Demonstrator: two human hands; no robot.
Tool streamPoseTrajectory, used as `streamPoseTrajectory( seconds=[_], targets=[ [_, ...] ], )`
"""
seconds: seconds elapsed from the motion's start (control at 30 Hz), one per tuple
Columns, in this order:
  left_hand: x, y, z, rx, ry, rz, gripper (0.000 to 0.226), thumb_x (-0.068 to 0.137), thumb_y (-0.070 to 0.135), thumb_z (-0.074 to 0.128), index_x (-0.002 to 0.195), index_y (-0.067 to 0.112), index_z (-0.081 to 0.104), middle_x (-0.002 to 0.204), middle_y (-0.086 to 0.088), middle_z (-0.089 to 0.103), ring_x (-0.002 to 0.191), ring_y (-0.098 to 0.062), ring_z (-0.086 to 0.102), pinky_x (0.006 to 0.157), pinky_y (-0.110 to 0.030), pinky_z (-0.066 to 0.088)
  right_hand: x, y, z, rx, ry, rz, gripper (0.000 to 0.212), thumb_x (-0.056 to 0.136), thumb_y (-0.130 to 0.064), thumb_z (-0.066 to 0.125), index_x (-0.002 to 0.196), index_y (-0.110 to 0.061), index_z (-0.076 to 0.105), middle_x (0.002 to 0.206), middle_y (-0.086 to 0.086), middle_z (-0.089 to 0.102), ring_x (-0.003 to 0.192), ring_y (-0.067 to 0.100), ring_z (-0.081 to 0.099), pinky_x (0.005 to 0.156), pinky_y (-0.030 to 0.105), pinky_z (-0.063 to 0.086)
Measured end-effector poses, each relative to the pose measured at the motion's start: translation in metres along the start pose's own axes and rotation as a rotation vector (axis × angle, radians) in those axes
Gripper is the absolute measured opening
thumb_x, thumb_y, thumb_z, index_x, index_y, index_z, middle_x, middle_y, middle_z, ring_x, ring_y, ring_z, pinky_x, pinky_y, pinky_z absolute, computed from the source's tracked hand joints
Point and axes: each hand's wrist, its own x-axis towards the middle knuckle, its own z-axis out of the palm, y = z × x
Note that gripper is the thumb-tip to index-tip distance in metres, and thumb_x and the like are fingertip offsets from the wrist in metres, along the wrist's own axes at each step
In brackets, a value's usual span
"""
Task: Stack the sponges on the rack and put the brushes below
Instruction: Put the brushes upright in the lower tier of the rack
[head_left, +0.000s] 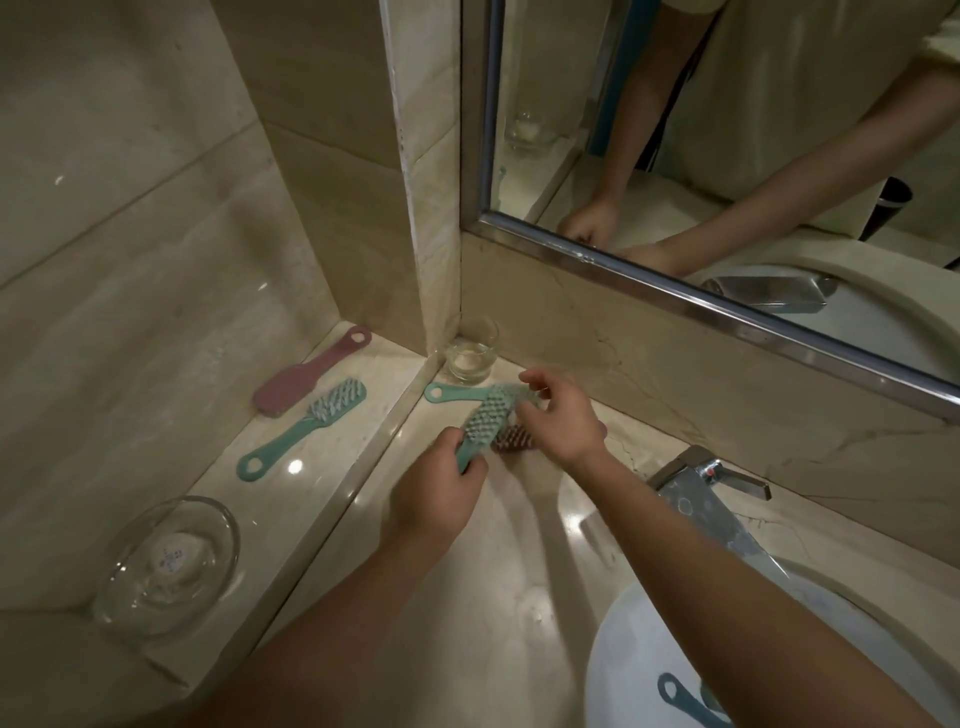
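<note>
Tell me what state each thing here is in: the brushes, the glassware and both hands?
held teal brush: bristles up, handle gripped by left hand, head pinched by right hand.
ledge teal brush: lying flat, bristles up.
pink brush: lying flat, bristles down.
counter teal brush: lying partly under the held one.
blue brush: lying in the sink.
tumbler: upright.
glass dish: upright.

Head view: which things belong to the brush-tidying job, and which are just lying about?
Job: held brush in left hand; teal brush and pink brush on ledge; blue brush in basin.
Lying about: cup, dish, tap.
</note>
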Motion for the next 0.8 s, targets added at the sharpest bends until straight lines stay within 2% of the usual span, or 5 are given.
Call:
streamPoseTrajectory(
  seconds=[0.13, 0.37, 0.47, 0.6, 0.8],
  targets=[
    [0.004, -0.003, -0.007, -0.035, 0.064, -0.022, 0.022, 0.083, 0.057, 0.042, 0.095, 0.038, 0.041, 0.085, 0.013, 0.062, 0.074, -0.016, 0.061, 0.064, -0.034, 0.053, 0.023, 0.004, 0.002, -0.286, -0.102, -0.032, 0.044, 0.091, -0.02, 0.055, 0.135, -0.018, 0.054, 0.136, 0.006, 0.054, 0.125, 0.026, 0.049, 0.1, 0.038, 0.044],
    [0.008, -0.003, -0.009, -0.075, 0.068, -0.072, 0.022, 0.088, 0.054, 0.048, 0.1, 0.036, 0.046, 0.093, 0.012, 0.064, 0.078, -0.013, 0.062, 0.066, -0.036, 0.055, 0.037, 0.008, 0.019, -0.565, -0.139, -0.082, 0.037, 0.081, -0.014, 0.059, 0.118, -0.018, 0.062, 0.117, 0.009, 0.058, 0.108, 0.029, 0.054, 0.081, 0.039, 0.052],
    [0.009, -0.004, -0.009, -0.091, 0.058, -0.106, 0.023, 0.088, 0.053, 0.049, 0.101, 0.034, 0.049, 0.09, 0.012, 0.065, 0.077, -0.014, 0.062, 0.068, -0.039, 0.055, 0.044, 0.005, 0.024, -0.588, -0.148, -0.051, 0.038, 0.076, -0.018, 0.068, 0.114, -0.019, 0.065, 0.111, 0.007, 0.059, 0.105, 0.026, 0.055, 0.075, 0.035, 0.051],
    [0.007, -0.002, -0.009, -0.092, 0.049, -0.134, 0.025, 0.088, 0.052, 0.05, 0.105, 0.034, 0.051, 0.089, 0.012, 0.065, 0.076, -0.014, 0.062, 0.069, -0.039, 0.055, 0.051, 0.002, 0.027, -0.626, -0.236, 0.009, 0.048, 0.072, -0.029, 0.077, 0.115, -0.017, 0.062, 0.111, 0.007, 0.061, 0.107, 0.026, 0.055, 0.081, 0.04, 0.054],
    [0.003, 0.001, -0.014, -0.1, 0.038, -0.134, 0.026, 0.085, 0.054, 0.05, 0.102, 0.035, 0.049, 0.09, 0.013, 0.066, 0.076, -0.014, 0.063, 0.069, -0.039, 0.055, 0.047, -0.002, 0.023, -0.53, -0.232, 0.064, 0.029, 0.075, -0.029, 0.072, 0.097, -0.012, 0.064, 0.098, 0.008, 0.063, 0.095, 0.028, 0.061, 0.074, 0.038, 0.054]
  ],
)
